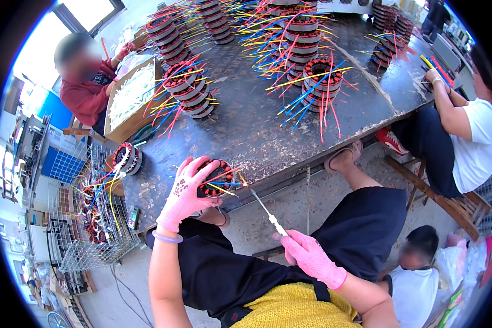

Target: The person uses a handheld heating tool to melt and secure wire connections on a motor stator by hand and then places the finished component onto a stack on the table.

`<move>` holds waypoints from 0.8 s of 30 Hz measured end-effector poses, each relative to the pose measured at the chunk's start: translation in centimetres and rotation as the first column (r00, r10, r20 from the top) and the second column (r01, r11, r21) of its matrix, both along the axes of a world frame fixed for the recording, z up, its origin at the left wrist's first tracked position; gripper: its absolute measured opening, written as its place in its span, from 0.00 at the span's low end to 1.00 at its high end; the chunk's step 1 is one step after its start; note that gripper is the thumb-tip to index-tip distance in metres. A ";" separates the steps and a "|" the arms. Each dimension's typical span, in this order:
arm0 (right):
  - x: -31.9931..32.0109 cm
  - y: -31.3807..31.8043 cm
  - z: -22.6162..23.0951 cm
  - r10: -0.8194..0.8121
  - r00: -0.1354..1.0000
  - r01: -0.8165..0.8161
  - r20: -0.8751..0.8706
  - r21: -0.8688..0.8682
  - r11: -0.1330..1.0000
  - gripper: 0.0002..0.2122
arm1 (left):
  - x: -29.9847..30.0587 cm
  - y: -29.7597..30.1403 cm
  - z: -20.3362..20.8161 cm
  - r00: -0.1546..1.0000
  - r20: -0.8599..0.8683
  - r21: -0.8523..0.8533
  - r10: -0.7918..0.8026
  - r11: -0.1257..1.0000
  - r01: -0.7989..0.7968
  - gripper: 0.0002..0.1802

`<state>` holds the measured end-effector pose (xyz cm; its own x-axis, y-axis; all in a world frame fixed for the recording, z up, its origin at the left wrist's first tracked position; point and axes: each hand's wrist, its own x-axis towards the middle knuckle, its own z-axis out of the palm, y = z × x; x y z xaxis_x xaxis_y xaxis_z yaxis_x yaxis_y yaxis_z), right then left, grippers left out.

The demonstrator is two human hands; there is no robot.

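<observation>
The left side of a wound ring [224, 167] is hidden by the left hand [186, 188], and whether its underside is borne by the table [246, 127] cannot be told. The rear end of a slim tool [268, 211] is covered by the right hand [313, 258]; whether the wires [222, 183] are touched by its tip cannot be made out. Far beyond the left hand, some ring stacks [286, 41] are cut off by the upper edge.

The left hand, gloved in pink, is half curled, with the ring gripped by fingers spread over its top and the thumb held lower. By the right hand, also gloved, the white handle is held in closed fingers, the tool being slanted up toward the ring.

Beyond and left of the left hand, a cardboard box [130, 131] is filled with white strips [130, 94]. Nearer on that side, coils and wires [94, 216] are contained in a wire basket [72, 258], too tangled to be counted.
</observation>
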<state>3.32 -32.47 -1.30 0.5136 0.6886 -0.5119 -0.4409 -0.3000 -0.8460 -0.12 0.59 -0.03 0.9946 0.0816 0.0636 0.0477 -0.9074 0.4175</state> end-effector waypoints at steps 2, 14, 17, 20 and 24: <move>0.0 0.2 0.4 -0.014 0.999 0.014 -0.037 0.004 1.000 0.17 | 0.0 -0.1 0.1 1.000 -0.006 0.006 0.007 1.000 -0.007 0.51; 0.1 0.1 0.5 0.015 0.999 -0.016 0.038 0.022 1.000 0.16 | 0.0 -0.2 0.1 1.000 0.004 0.023 0.004 1.000 -0.004 0.52; 0.1 0.1 0.4 0.014 0.999 -0.015 0.040 0.022 1.000 0.16 | 0.0 -0.2 0.2 1.000 0.002 0.019 0.006 1.000 -0.006 0.52; 0.0 0.0 -0.1 0.007 0.999 -0.008 0.038 0.033 0.999 0.16 | 0.0 -0.3 0.3 1.000 -0.002 0.018 0.012 1.000 -0.012 0.52; 0.1 0.1 0.1 0.023 0.999 -0.023 0.047 0.008 1.000 0.16 | 0.0 -0.2 0.3 1.000 0.014 0.017 -0.008 1.000 0.008 0.51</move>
<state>3.43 -32.40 -1.15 0.5209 0.7049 -0.4814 -0.3933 -0.3024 -0.8683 -0.10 0.38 0.29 0.9942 0.0722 0.0793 0.0342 -0.9145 0.4030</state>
